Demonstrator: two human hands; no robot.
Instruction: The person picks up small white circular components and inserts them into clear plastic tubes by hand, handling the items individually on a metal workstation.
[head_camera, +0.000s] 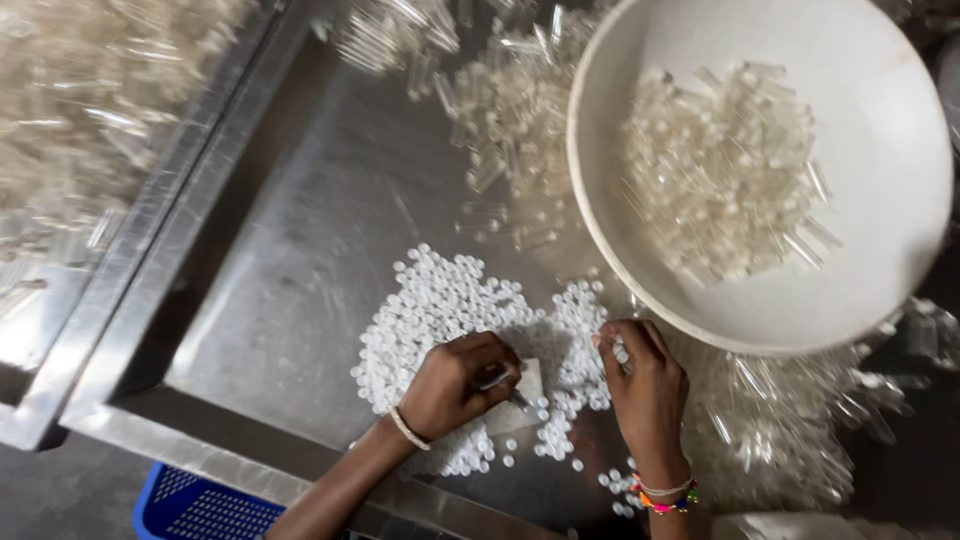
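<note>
a: steel desk (300, 230), white bowl (900, 250) of clear tubes (720, 170). step?
b: i judge capping. left hand (455, 385) pinches a tube (497, 378) over white caps (440, 300); right hand (645, 385) pinches a cap (620, 350). next needs alignment.

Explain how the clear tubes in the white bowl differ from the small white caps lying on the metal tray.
The clear tubes are long and see-through; the white caps are short, round and opaque. The tubes lie heaped inside the white bowl; the caps spread flat on the metal tray, beside both hands. Both are small, numerous pieces.
</note>
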